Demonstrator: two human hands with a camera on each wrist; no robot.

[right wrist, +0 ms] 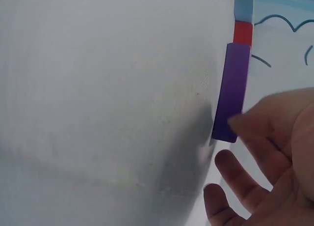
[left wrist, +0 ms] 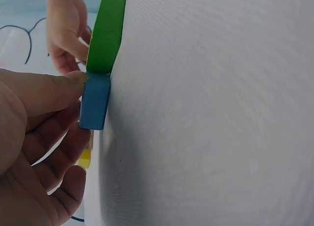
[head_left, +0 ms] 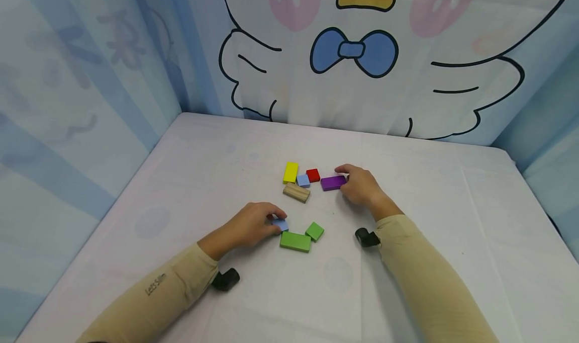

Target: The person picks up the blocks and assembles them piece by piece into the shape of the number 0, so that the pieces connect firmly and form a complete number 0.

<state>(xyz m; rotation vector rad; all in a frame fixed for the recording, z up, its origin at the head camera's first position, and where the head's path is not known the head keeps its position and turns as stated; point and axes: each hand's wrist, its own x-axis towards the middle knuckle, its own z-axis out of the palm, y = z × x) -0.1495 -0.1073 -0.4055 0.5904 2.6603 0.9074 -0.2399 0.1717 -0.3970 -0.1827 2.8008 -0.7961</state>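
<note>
My left hand (head_left: 253, 225) pinches a small blue block (left wrist: 94, 102) between thumb and fingers, low on the table. The blue block adjoins the end of a long green block (head_left: 295, 242), and a small green block (head_left: 314, 231) lies at that one's right corner. My right hand (head_left: 362, 186) is at the right end of a purple block (head_left: 332, 183). Its thumb touches the purple block; the index finger extends behind it, apart from it, and the other fingers are spread loosely in the right wrist view. A red block (head_left: 313, 175) sits just left of the purple one.
Beside the red block lie another blue block (head_left: 303, 181), a yellow block (head_left: 291, 173) and a wood-coloured block (head_left: 296, 192). All rest on a white-covered table (head_left: 181, 182). A patterned curtain (head_left: 353, 96) hangs behind the table's far edge.
</note>
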